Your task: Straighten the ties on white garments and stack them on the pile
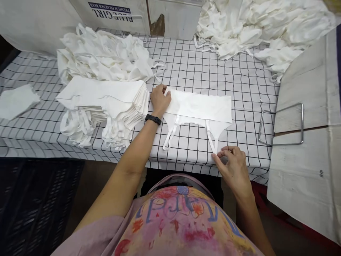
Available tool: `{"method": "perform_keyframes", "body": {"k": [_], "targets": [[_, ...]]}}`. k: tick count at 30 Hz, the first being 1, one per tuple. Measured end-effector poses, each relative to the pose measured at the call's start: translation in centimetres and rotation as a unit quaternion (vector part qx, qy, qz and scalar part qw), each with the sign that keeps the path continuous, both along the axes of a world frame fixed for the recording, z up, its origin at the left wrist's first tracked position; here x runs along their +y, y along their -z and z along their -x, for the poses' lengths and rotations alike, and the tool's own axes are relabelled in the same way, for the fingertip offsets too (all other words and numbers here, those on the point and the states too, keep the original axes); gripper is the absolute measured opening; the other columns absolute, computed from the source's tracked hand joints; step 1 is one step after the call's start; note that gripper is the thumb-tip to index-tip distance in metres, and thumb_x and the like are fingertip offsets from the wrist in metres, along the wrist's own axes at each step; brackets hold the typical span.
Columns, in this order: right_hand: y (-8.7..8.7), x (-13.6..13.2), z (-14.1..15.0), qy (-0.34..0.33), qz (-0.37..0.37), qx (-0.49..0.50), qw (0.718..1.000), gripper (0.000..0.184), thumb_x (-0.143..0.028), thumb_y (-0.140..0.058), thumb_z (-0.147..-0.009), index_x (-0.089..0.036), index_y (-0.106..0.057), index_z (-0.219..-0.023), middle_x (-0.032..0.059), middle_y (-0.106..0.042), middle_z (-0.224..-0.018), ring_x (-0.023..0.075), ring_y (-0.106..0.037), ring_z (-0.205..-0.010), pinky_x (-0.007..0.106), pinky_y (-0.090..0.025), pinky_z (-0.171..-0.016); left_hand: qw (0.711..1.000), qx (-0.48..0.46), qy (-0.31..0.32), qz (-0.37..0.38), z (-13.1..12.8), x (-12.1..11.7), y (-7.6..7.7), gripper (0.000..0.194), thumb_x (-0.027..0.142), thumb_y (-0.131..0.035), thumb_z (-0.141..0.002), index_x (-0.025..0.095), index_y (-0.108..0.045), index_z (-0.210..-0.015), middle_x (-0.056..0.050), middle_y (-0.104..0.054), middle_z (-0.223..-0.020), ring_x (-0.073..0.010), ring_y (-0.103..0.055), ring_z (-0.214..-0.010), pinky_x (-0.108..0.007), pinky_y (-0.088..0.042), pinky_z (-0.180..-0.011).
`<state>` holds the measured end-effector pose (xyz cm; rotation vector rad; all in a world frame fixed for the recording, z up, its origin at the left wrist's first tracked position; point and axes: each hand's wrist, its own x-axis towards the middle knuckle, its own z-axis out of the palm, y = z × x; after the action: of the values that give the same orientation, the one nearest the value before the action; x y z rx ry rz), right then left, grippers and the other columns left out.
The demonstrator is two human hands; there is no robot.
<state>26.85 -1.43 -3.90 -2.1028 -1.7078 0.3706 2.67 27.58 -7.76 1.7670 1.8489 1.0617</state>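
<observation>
A white folded garment [202, 106] with two thin straps lies flat on the checked tablecloth [191, 67]. My left hand [160, 99], a black band on its wrist, rests on the garment's left end, fingers closed round a small loop of strap. My right hand [233, 165] sits at the table's near edge and pinches the tip of the right strap [213, 142]. The left strap [170, 137] hangs loose between my hands.
A neat stack of folded white garments [106, 99] sits to the left, a looser heap [103, 53] behind it. Another white pile [255, 28] fills the far right. Cardboard boxes [119, 12] stand at the back. A board with a wire handle [282, 122] lies right.
</observation>
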Motion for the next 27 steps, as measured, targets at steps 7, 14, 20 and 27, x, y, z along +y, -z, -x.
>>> {"method": "perform_keyframes", "body": {"k": [7,14,20,27], "targets": [[-1.0,-0.6,0.0,0.017,-0.023,0.047,0.998,0.023,-0.042,-0.062,-0.095,-0.024,-0.063,-0.08,0.0078,-0.061,-0.099,0.028,-0.057,-0.096,0.045,-0.049,-0.084,1.0,-0.02,0.004,-0.01,0.2,0.2,0.4,0.015,0.013,-0.067,-0.08,0.023,-0.058,-0.087,-0.003,-0.063,-0.085,-0.0251,-0.06,-0.096,-0.045,-0.046,-0.099],[-1.2,-1.0,-0.6,0.029,-0.003,0.027,0.999,0.03,-0.05,-0.06,-0.096,-0.024,-0.066,-0.082,0.0083,-0.06,-0.097,0.027,-0.06,-0.09,0.042,-0.049,-0.076,1.0,-0.009,0.0,-0.003,0.2,0.2,0.2,0.013,0.014,-0.066,-0.082,0.022,-0.059,-0.089,-0.005,-0.064,-0.09,-0.0255,-0.061,-0.097,-0.044,-0.046,-0.098],[-2.2,2.0,-2.8,0.062,-0.021,0.03,0.997,0.035,-0.057,-0.063,-0.092,-0.024,-0.071,-0.088,0.0084,-0.062,-0.098,0.0252,-0.062,-0.084,0.041,-0.05,-0.076,1.0,-0.018,-0.004,-0.002,0.1,0.2,0.0,0.013,0.014,-0.067,-0.08,0.023,-0.058,-0.086,-0.003,-0.063,-0.087,-0.0246,-0.061,-0.096,-0.042,-0.048,-0.095],[-1.5,12.6,-6.0,0.136,-0.052,0.061,0.987,0.025,-0.041,-0.064,-0.086,-0.018,-0.071,-0.093,0.0106,-0.065,-0.101,0.0225,-0.062,-0.078,0.046,-0.051,-0.088,1.0,-0.022,-0.005,-0.01,0.2,0.0,-0.1,0.013,0.016,-0.067,-0.08,0.023,-0.058,-0.085,-0.003,-0.063,-0.085,-0.0234,-0.06,-0.092,-0.04,-0.049,-0.093]]}}
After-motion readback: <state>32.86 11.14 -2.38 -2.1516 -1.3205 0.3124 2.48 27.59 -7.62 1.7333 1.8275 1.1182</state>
